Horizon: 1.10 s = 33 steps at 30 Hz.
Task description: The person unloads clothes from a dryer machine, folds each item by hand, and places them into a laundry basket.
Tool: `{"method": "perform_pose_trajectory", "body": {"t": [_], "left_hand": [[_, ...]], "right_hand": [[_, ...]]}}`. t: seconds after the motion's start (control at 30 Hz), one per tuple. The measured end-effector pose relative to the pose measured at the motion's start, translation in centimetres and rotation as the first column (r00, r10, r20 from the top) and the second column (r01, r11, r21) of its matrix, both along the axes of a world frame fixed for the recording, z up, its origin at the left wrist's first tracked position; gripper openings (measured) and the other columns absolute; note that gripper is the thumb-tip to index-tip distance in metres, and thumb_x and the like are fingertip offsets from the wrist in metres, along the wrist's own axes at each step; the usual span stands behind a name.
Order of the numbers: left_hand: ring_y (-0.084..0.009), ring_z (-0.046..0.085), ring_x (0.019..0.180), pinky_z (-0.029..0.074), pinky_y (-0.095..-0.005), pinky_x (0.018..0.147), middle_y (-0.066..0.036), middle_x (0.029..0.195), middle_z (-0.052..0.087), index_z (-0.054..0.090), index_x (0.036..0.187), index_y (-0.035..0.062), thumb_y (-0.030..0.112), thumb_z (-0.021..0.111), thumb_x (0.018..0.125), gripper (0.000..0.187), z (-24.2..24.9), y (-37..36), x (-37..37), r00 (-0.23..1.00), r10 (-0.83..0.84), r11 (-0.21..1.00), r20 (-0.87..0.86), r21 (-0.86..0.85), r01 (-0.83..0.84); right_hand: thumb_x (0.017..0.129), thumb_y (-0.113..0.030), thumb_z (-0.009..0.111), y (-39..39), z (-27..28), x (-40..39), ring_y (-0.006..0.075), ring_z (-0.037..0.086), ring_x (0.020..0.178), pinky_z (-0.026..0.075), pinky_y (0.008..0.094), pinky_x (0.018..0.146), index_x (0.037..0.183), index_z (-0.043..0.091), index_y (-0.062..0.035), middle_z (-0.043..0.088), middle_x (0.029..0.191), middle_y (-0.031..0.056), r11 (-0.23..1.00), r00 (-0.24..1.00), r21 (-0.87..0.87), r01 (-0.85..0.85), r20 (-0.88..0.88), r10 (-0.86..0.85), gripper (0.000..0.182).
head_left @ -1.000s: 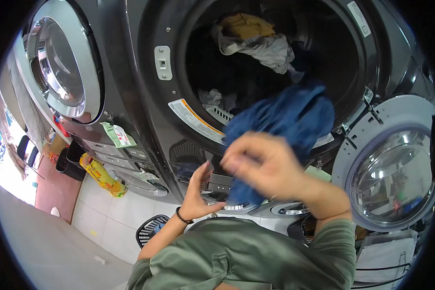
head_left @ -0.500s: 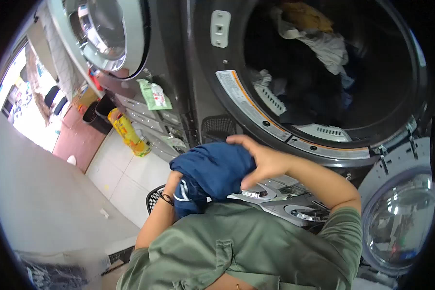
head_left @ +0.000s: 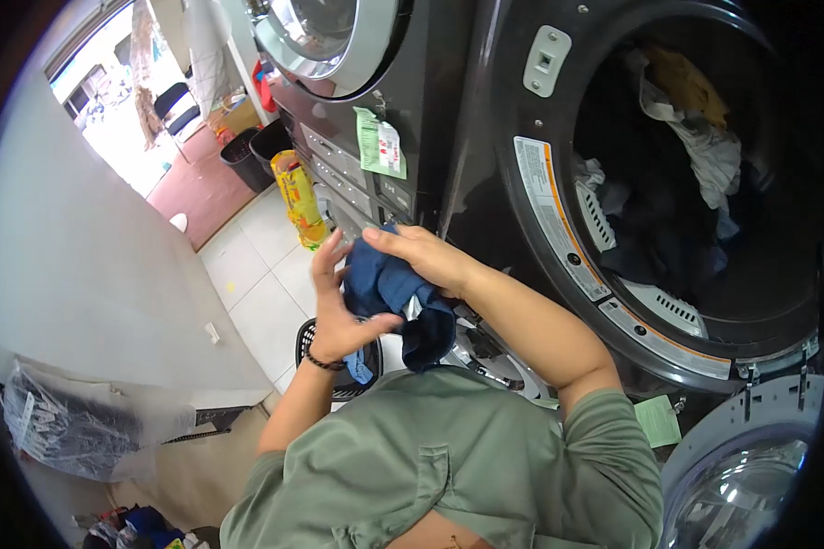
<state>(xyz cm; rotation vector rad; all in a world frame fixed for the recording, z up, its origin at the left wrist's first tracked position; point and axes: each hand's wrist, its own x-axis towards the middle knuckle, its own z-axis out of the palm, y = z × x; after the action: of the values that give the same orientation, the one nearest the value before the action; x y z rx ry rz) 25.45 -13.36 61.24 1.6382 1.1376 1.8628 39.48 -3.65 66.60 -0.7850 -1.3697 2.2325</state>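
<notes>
A dark blue garment [head_left: 375, 279] hangs bunched in front of my chest, a pale patch showing on its lower folds. My right hand [head_left: 426, 261] is closed on its upper edge, thumb on top. My left hand [head_left: 339, 316], with a dark bracelet at the wrist, is beside the cloth, its thumb and fingers spread apart in a curve. Below my left hand is a black plastic basket [head_left: 304, 343] with a piece of blue cloth [head_left: 357, 368] in it.
To the right a dark dryer's drum holds dark, white and mustard clothes [head_left: 710, 151]; its round door [head_left: 742, 485] stands open. A second machine [head_left: 339, 101] is at upper left. A yellow bag [head_left: 299, 197] and black bins [head_left: 244, 160] stand on the floor. Plastic-wrapped clothes [head_left: 64, 421] lie lower left.
The blue garment has been gathered smaller and hangs lower. My right hand has moved left and taken hold of it; my left hand has loosened and spread. The view has shifted left.
</notes>
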Motion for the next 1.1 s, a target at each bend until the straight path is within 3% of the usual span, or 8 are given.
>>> {"method": "perform_pose_trajectory", "body": {"t": [0.1, 0.23, 0.53, 0.7, 0.87, 0.93, 1.03, 1.1], "left_hand": [[-0.0311, 0.05, 0.116, 0.042, -0.0375, 0.097, -0.018, 0.123, 0.052, 0.048, 0.128, 0.0027, 0.006, 0.071, 0.058, 0.074, 2.9, 1.7, -0.3, 0.84, 0.116, 0.989, -0.53, -0.014, -0.145], [-0.0203, 0.063, 0.088, 0.048, -0.0289, 0.082, -0.011, 0.094, 0.066, 0.058, 0.117, 0.0044, -0.011, 0.054, 0.068, 0.052, 3.6, 3.9, -1.7, 0.974, 0.137, 0.978, -0.182, -0.132, -0.162], [-0.0357, 0.06, 0.095, 0.048, -0.0413, 0.081, -0.018, 0.099, 0.063, 0.058, 0.114, 0.0086, -0.014, 0.052, 0.065, 0.054, 4.5, 2.2, -12.1, 0.497, 0.249, 0.893, -0.831, -0.001, -0.45], [-0.0333, 0.063, 0.087, 0.05, -0.0387, 0.077, -0.017, 0.094, 0.066, 0.06, 0.113, 0.0083, -0.006, 0.058, 0.071, 0.044, 0.9, -0.1, -13.7, 0.62, -0.188, 0.843, -0.762, -0.449, -0.296], [-0.0126, 0.061, 0.081, 0.049, -0.0273, 0.076, -0.005, 0.09, 0.067, 0.061, 0.111, 0.0017, -0.005, 0.056, 0.083, 0.029, 4.7, -2.3, -14.2, 0.776, -0.515, 0.478, -0.365, -0.873, -0.094], [-0.0091, 0.056, 0.079, 0.046, -0.0251, 0.072, -0.001, 0.088, 0.065, 0.061, 0.11, -0.001, 0.007, 0.06, 0.086, 0.026, 5.3, -3.1, -15.3, 0.856, -0.478, 0.537, -0.199, -0.837, 0.105], [-0.0121, 0.057, 0.089, 0.046, -0.0263, 0.078, -0.006, 0.101, 0.063, 0.059, 0.113, -0.0034, 0.022, 0.063, 0.087, 0.037, 3.5, -3.0, -16.5, 0.952, -0.142, 0.836, 0.272, -0.482, 0.263], [-0.0166, 0.056, 0.105, 0.044, -0.0316, 0.093, -0.009, 0.113, 0.061, 0.054, 0.121, -0.0023, 0.022, 0.061, 0.088, 0.042, 3.8, -3.8, -12.7, 0.565, -0.12, 0.831, 0.816, -0.229, 0.507]], "right_hand": [[0.077, -0.046, 0.072, 0.7, 0.0, -0.9, 0.0188, 0.062, 0.093, 0.049, 0.0301, 0.081, 0.114, 0.056, 0.0026, 0.064, 0.102, 0.012, 0.849, 0.986, 0.501, -0.165, 0.094, 0.136, 0.063], [0.061, -0.014, 0.08, -0.9, -0.3, 0.6, 0.034, 0.056, 0.108, 0.046, 0.0368, 0.092, 0.137, 0.031, -0.0068, 0.051, 0.122, 0.0187, 0.281, 0.965, 0.959, -0.03, 0.102, -0.243, 0.091], [0.074, 0.001, 0.056, 0.8, -5.2, 6.4, 0.0285, 0.06, 0.095, 0.047, 0.04, 0.081, 0.118, 0.057, -0.0109, 0.06, 0.109, 0.0097, -0.09, 0.748, 0.937, -0.336, 0.208, -0.631, 0.046], [0.07, 0.007, 0.05, 0.9, -0.9, 6.4, 0.0315, 0.056, 0.107, 0.045, 0.0406, 0.092, 0.104, 0.062, -0.0036, 0.062, 0.11, 0.0149, 0.342, 0.76, 0.807, -0.48, 0.578, -0.297, 0.037], [0.07, 0.0, 0.052, 4.0, -2.9, 7.0, 0.0262, 0.063, 0.089, 0.048, 0.0336, 0.078, 0.099, 0.063, -0.0027, 0.066, 0.094, 0.0115, 0.06, 0.893, 0.919, -0.39, 0.394, -0.217, 0.031], [0.07, -0.003, 0.052, 3.6, 1.8, 6.5, 0.0201, 0.063, 0.082, 0.047, 0.0291, 0.074, 0.098, 0.062, -0.0023, 0.066, 0.088, 0.0088, 0.617, 0.751, 0.569, -0.544, 0.658, 0.056, 0.029], [0.073, -0.008, 0.054, 4.7, 1.6, 4.7, 0.0117, 0.06, 0.082, 0.047, 0.0256, 0.076, 0.103, 0.06, -0.0016, 0.064, 0.09, 0.0044, 0.95, 0.987, 0.288, -0.124, -0.063, 0.148, 0.031], [0.08, -0.013, 0.058, 3.1, 1.2, 3.0, 0.012, 0.06, 0.087, 0.047, 0.0282, 0.084, 0.11, 0.059, -0.0012, 0.065, 0.096, 0.0057, 1.0, 0.945, 0.015, 0.016, -0.326, -0.01, 0.033]]}}
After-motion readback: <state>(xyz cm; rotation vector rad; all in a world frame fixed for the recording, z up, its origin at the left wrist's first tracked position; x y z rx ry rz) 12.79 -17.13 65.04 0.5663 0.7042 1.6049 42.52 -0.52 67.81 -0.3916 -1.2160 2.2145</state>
